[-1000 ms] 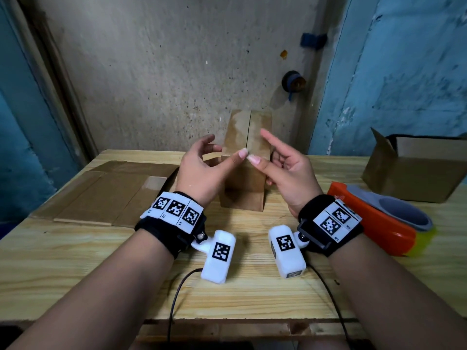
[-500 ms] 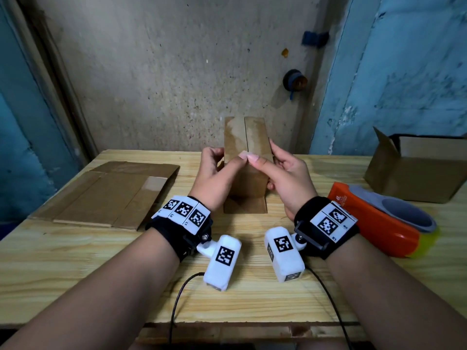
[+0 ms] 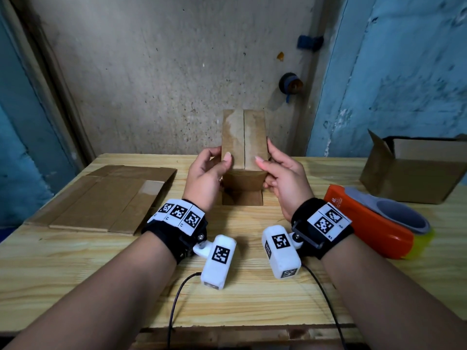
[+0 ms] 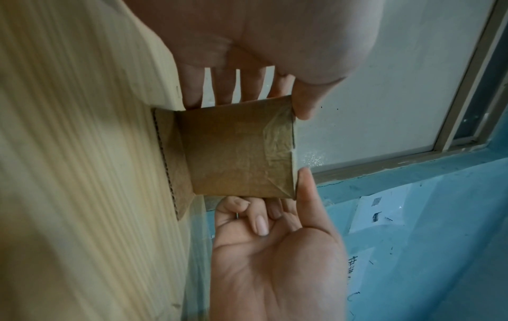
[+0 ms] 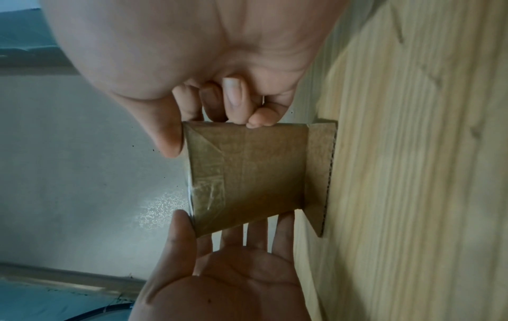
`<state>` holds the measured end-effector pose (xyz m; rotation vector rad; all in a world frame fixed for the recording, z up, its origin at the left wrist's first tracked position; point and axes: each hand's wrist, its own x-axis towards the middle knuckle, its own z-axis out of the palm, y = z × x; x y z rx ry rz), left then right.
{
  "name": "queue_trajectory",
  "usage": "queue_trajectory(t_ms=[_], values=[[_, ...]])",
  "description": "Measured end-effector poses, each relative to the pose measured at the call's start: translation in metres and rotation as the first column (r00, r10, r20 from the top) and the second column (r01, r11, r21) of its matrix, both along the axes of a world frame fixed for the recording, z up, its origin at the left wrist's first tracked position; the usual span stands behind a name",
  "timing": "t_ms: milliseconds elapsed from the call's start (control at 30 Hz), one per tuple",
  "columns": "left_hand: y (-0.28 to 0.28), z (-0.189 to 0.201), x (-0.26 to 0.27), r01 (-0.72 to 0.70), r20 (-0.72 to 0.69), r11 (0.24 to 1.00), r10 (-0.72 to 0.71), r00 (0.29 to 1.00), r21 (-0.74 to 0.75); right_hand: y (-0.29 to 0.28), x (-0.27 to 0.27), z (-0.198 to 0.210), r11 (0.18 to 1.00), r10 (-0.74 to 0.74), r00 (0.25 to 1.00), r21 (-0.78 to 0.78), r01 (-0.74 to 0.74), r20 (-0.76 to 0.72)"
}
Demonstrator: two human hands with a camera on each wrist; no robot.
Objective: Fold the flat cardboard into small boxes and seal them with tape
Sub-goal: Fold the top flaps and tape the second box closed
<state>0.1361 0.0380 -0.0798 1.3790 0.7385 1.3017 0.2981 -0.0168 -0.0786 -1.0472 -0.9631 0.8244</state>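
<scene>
Head view: even, moderately bright light with no hard source in sight. Soft shadows fall on the table point(image 3: 75, 269) beneath both wrist cameras. Mild sheen on the tape across the small box point(image 3: 243, 140). Focus is sharp at centre; straight lines bow toward the edges from the wide lens. Left wrist view: dimmer, with the near palm of the left hand point(image 4: 274, 32) blurred and wood grain smeared. Right wrist view: similarly dim, with the right hand point(image 5: 192, 43) soft and close and a small glare patch on the tape.

Taped box point(image 5: 255, 171) held between right hand point(image 5: 192, 60), thumb on top face, and left hand point(image 5: 228, 282); bottom flap resting on table point(image 5: 412, 173).
</scene>
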Motion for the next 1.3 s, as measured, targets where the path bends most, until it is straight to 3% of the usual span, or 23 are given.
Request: queue_trajectory(t_ms=[167,367,700,800,933,1033,1300], values=[[0.006,-0.001,-0.002,-0.052,-0.042,0.997,0.05,0.998,-0.053,-0.005,0.002,0.003,0.999,0.009,0.999,-0.037,-0.011,-0.047],[0.004,-0.003,-0.005,-0.013,-0.133,0.999,0.018,0.991,0.032,-0.005,-0.004,0.002,0.999,0.031,0.994,-0.036,-0.027,0.102],[0.007,-0.007,-0.01,0.093,-0.118,0.994,-0.099,0.988,-0.052,-0.002,0.003,-0.003,0.994,0.103,0.995,-0.036,-0.103,0.006],[0.007,-0.007,-0.01,0.042,-0.131,0.999,-0.044,0.99,-0.019,0.002,0.008,-0.008,0.992,0.116,0.993,-0.058,-0.116,-0.004],[0.013,0.001,-0.017,-0.067,-0.07,0.983,0.056,0.996,-0.168,-0.002,0.014,-0.006,0.985,0.153,0.986,-0.067,-0.157,-0.062],[0.021,-0.002,-0.021,-0.126,-0.084,0.988,0.119,0.989,-0.086,0.0,0.015,-0.008,0.987,0.135,0.982,-0.064,-0.145,-0.135],[0.004,0.0,-0.014,0.099,-0.05,0.995,-0.098,0.994,0.033,0.004,0.009,-0.008,0.991,0.051,0.996,-0.117,-0.06,-0.078]])
